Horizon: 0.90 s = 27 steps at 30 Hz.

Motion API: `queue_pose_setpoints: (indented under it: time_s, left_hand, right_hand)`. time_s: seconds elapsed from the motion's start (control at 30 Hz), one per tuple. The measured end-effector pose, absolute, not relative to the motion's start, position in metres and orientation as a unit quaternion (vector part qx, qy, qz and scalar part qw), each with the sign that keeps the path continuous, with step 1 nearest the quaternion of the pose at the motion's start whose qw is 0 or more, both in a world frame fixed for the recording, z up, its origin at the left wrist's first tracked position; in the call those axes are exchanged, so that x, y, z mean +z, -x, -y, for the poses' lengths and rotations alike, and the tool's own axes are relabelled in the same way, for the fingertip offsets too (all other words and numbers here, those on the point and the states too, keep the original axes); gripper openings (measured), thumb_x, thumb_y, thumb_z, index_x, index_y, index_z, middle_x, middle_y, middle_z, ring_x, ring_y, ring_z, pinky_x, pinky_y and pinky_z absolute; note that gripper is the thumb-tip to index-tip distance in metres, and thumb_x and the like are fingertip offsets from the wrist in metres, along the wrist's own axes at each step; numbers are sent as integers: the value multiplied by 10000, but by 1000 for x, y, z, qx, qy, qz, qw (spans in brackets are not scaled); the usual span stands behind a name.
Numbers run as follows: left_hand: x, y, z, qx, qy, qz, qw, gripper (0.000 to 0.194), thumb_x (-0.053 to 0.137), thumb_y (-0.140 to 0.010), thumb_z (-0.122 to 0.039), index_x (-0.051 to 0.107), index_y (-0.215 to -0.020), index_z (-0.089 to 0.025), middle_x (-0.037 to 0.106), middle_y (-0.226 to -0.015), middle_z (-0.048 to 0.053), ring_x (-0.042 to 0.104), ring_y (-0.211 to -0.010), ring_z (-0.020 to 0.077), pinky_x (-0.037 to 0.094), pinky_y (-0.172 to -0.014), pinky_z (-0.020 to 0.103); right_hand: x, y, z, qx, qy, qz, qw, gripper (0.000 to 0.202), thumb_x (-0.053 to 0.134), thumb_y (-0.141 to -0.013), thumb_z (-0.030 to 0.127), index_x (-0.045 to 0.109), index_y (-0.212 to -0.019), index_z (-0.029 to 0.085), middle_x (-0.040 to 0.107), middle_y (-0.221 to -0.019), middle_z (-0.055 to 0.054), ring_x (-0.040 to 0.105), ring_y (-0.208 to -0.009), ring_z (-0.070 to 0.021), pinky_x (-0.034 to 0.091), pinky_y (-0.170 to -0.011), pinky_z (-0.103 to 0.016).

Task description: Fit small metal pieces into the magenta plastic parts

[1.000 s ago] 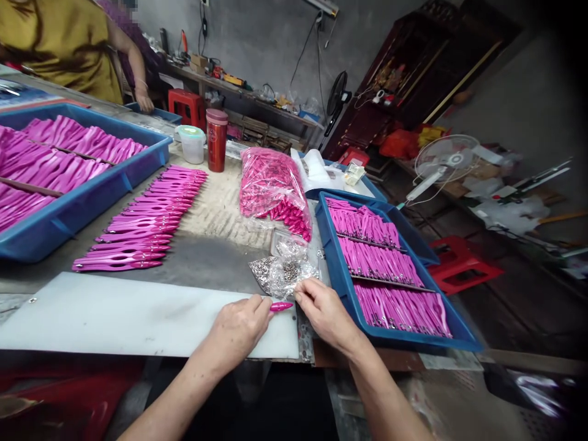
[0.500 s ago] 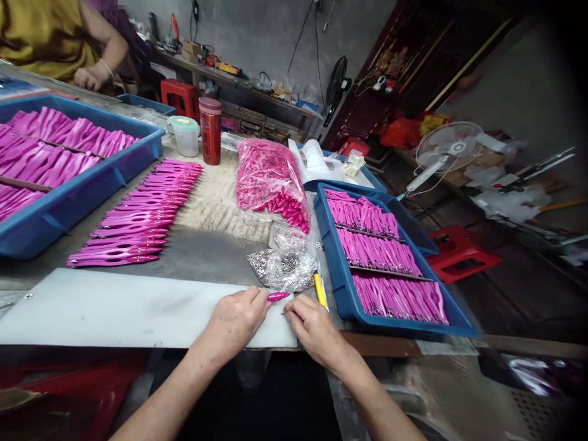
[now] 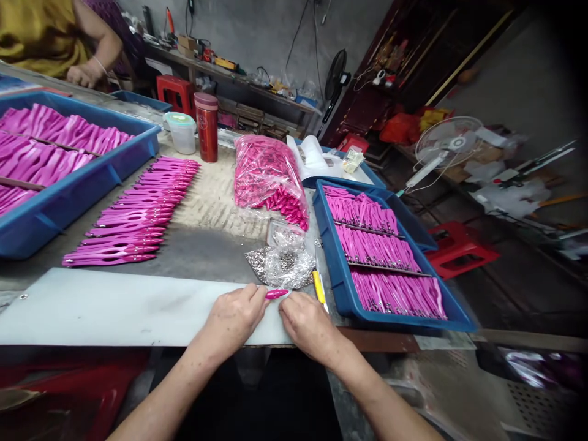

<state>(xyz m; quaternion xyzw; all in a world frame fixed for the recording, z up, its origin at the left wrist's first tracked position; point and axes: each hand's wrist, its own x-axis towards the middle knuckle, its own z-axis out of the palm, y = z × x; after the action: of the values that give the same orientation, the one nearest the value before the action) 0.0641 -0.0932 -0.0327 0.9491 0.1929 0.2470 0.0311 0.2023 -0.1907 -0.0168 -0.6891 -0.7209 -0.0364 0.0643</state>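
My left hand (image 3: 235, 315) is closed around a small glossy magenta plastic piece (image 3: 277, 294), whose tapered end sticks out to the right from the fingertips. Beside that tip, my right hand (image 3: 305, 321) has its fingers pinched together; what they hold, if anything, is hidden. Both hands are over the right end of a long white board (image 3: 138, 309). Just beyond them lies a clear plastic bag (image 3: 287, 263) with many tiny metal parts. A yellow-handled tool (image 3: 318, 286) lies to the right of it.
A row of long pink plastic pieces (image 3: 133, 214) lies left. Blue trays of similar pieces stand at the left (image 3: 110, 162) and right (image 3: 337, 282). A bag of magenta parts (image 3: 266, 174), red tumbler (image 3: 207, 131) and lidded tub (image 3: 182, 135) stand behind. Another person's hand (image 3: 82, 75) rests far left.
My right hand has shifted slightly left, closer to the tip of the magenta piece. The small dark bit at its fingertips is now out of sight. The left hand keeps its grip.
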Motion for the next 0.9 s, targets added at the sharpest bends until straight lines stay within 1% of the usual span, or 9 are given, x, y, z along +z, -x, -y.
queue_pose_setpoints:
  time_s: [0.1,0.2,0.27,0.37,0.47,0.6,0.9]
  left_hand:
    - [-32,-64,93,251,-949,-190,32,207,346,-863,-201,522,-757,-175,489,-596,-10,491,-492,115,356,-456,221]
    - [-30,-64,94,256,-948,-188,27,202,350,-860,-201,523,-760,-173,498,-599,-8,498,-494,122,358,-457,230]
    - [-29,-64,94,253,-949,-186,24,198,354,-858,-202,521,-755,-175,502,-600,-9,503,-495,128,359,-455,237]
    - [-28,-64,95,247,-951,-184,23,194,364,-856,-205,518,-744,-176,498,-594,-10,503,-493,130,358,-453,240]
    - [-29,-64,94,247,-951,-184,26,203,360,-860,-204,511,-726,-176,490,-592,-11,492,-485,122,354,-457,235]
    - [-30,-65,94,253,-949,-184,24,208,360,-860,-195,494,-701,-181,482,-585,-15,486,-480,117,342,-456,232]
    - [-29,-65,94,248,-952,-180,28,197,366,-859,-189,485,-702,-184,487,-589,-17,491,-489,117,338,-466,234]
  right_hand:
    - [-17,-202,190,-14,699,708,99,168,441,-722,68,547,-625,154,558,-603,-42,510,-587,-153,363,-552,-256]
    - [-9,-206,189,71,724,657,196,173,434,-707,67,525,-596,164,535,-556,-3,489,-532,-118,353,-517,-222]
    - [0,-208,189,131,735,611,264,167,438,-720,91,506,-592,174,504,-534,25,468,-515,-101,350,-506,-203]
    - [11,-210,185,169,723,574,344,154,445,-754,144,494,-613,179,490,-564,28,467,-551,-103,365,-530,-204]
    - [10,-208,179,160,692,578,401,135,447,-771,154,502,-651,177,520,-657,1,493,-643,-119,389,-602,-225]
    - [-1,-204,172,157,668,588,430,124,454,-778,146,516,-676,179,535,-722,-19,508,-719,-135,402,-664,-251]
    - [-9,-201,171,144,665,599,423,138,443,-791,140,523,-687,185,552,-730,-28,508,-734,-147,410,-679,-282]
